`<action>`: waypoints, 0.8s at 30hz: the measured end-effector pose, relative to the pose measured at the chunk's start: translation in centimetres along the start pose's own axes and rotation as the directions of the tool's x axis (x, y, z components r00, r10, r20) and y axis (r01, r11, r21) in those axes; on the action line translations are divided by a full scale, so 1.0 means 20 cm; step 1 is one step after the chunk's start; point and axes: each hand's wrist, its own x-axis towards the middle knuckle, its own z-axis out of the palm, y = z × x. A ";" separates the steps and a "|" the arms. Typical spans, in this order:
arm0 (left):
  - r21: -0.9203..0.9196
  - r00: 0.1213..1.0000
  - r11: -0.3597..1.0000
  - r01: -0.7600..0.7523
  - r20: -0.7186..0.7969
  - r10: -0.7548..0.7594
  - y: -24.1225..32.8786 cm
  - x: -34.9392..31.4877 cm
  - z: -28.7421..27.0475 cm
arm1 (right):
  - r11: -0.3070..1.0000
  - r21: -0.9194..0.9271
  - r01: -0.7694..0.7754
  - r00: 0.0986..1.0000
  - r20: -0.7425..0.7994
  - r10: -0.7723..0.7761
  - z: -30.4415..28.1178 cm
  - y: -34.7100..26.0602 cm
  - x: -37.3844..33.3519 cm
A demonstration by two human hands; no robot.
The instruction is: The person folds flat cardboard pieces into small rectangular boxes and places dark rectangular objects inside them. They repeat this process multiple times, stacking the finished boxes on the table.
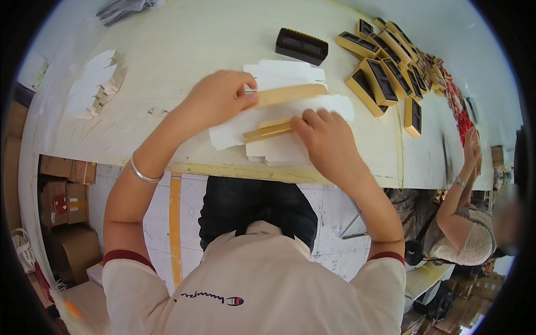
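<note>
A white box blank point(282, 107) with gold outer faces lies partly folded on the table in front of me. My left hand point(223, 96) has its thumb and forefinger around the left end of the blank's far gold panel point(293, 95). With curled fingers, my right hand point(328, 137) grips the near side, where a narrow gold edge point(268, 132) stands folded up. The fingertips partly cover the edges they hold. Past the blank sits a black two-compartment tray point(302, 46), touched by neither hand.
Several gold boxes with black inserts point(385, 78) are piled at the right. White folded carton pieces point(99, 84) stand at the left of the table point(167, 61). Red items lie farther right, near another person's hands point(472, 148). Cardboard boxes point(67, 195) are stacked under the table at left.
</note>
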 end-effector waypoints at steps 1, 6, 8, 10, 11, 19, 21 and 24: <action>-0.031 0.999 0.998 -0.049 0.011 0.049 0.01 0.01 0.00 | 0.998 -0.009 -0.068 0.998 -0.010 0.068 0.00 -0.03 -0.03; -0.095 0.927 0.928 -0.361 -0.143 0.346 0.06 -0.03 0.11 | 0.942 0.310 -0.128 0.989 -0.029 0.145 0.08 -0.20 -0.09; -0.044 0.891 0.899 -0.436 -0.161 0.424 0.10 -0.07 0.12 | 0.917 0.398 -0.024 0.986 -0.140 0.087 0.07 -0.15 -0.10; -0.012 0.925 0.926 -0.377 -0.048 0.376 0.20 -0.15 0.05 | 0.880 0.473 0.039 0.981 -0.186 0.056 0.04 -0.08 -0.12; -0.056 0.911 0.909 -0.413 -0.044 0.411 0.20 -0.17 0.06 | 0.859 0.509 0.048 0.983 -0.176 0.049 0.01 -0.05 -0.13; -0.345 0.887 0.896 -0.281 0.263 0.379 0.12 -0.17 0.05 | 0.795 0.606 -0.013 0.997 -0.055 0.058 0.05 0.07 -0.16; -0.206 0.842 0.850 -0.484 0.156 0.517 0.03 -0.14 0.11 | 0.783 0.621 -0.037 0.995 -0.052 0.089 0.08 0.07 -0.14; -0.023 0.762 0.763 -0.646 0.024 0.647 0.05 -0.11 0.17 | 0.785 0.616 -0.069 0.992 -0.040 0.118 0.09 0.03 -0.08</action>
